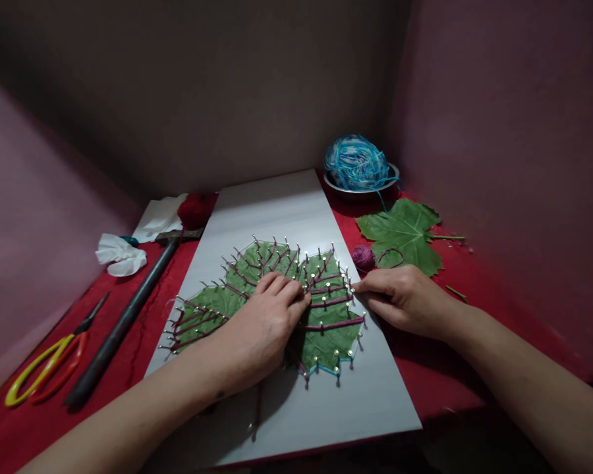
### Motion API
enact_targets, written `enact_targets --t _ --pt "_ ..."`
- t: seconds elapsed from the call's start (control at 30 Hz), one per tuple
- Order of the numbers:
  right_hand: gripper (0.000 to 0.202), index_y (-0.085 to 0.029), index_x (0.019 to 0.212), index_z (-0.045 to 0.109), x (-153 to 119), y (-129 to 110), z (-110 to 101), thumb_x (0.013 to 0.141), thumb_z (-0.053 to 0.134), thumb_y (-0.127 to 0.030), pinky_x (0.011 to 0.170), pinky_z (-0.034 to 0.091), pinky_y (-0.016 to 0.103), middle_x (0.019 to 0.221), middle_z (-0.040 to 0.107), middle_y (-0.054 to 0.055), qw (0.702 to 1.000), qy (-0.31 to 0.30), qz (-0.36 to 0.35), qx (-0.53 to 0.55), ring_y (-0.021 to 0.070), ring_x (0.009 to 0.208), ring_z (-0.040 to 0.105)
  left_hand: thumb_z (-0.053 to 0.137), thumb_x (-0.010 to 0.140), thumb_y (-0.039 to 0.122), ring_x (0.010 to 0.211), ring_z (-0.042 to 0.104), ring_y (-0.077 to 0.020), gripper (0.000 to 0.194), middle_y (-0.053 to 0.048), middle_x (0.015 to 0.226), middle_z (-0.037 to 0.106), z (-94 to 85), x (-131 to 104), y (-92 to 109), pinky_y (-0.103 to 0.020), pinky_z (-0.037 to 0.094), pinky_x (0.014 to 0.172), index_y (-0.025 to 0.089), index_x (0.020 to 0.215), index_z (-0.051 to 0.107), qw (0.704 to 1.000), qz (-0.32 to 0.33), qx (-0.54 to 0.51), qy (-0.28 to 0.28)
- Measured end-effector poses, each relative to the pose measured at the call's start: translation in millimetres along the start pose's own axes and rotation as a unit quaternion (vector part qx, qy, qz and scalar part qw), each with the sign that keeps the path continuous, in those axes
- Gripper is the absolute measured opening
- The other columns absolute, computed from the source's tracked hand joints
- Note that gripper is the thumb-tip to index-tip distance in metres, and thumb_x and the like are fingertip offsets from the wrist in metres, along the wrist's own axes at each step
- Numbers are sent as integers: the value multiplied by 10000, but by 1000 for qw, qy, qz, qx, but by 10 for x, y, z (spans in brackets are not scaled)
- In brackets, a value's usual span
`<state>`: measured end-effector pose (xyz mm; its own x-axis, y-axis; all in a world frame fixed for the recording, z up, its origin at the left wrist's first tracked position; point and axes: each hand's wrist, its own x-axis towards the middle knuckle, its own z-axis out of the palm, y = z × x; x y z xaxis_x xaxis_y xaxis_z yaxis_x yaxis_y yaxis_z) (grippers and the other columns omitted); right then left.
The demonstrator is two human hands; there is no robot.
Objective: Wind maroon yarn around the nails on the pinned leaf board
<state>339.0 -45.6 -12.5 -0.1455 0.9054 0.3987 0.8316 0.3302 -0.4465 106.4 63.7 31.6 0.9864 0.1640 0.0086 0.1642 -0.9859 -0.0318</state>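
A green leaf lies on a white board, ringed by several nails, with purple yarn strung across it between them. Over the middle of the leaf, my left hand rests with curled fingers, thumb and forefinger close together by the central nails. What they hold, if anything, is hidden. At the board's right side my right hand pinches purple yarn beside an edge nail, thumb and forefinger touching. Light blue thread runs around the lower nails. A small purple yarn ball sits just beyond my right hand.
Left of the board, a hammer and yellow-and-red-handled scissors lie on red cloth, near crumpled white paper and red yarn. On the right are a loose leaf and blue yarn in a metal bowl.
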Motion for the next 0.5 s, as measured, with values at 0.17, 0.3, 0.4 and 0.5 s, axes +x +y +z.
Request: enact_targets --t 0.17,0.3,0.4,0.5 --pt "206 -181 855 700 -7 -15 -31 803 507 -130 564 407 213 701 677 22 1000 3 -5 -14 104 602 603 421 860 51 985 456 -243 349 -129 1103 540 -97 39 21 -451 388 912 116 1164 578 998 -18 11 65" --pt "187 -185 843 699 -13 -2 -51 797 526 -132 583 424 219 723 696 25 999 21 21 -13 116 634 621 407 888 72 1012 454 -259 349 -132 1071 556 -134 189 51 -433 404 880 116 1195 566 999 1 17 36" --pt "194 -192 838 697 3 22 -49 791 522 -123 619 449 224 755 714 17 999 25 42 -7 121 670 640 384 918 108 963 458 -253 319 -119 1002 572 -115 306 44 -430 398 854 125 1155 597 1000 -6 15 26" --pt "185 -190 830 696 28 37 -45 794 524 -132 636 466 232 785 728 23 997 34 74 -4 130 688 653 379 936 141 896 452 -238 304 -99 942 577 -89 374 23 -417 384 812 149 1117 623 1000 -4 9 28"
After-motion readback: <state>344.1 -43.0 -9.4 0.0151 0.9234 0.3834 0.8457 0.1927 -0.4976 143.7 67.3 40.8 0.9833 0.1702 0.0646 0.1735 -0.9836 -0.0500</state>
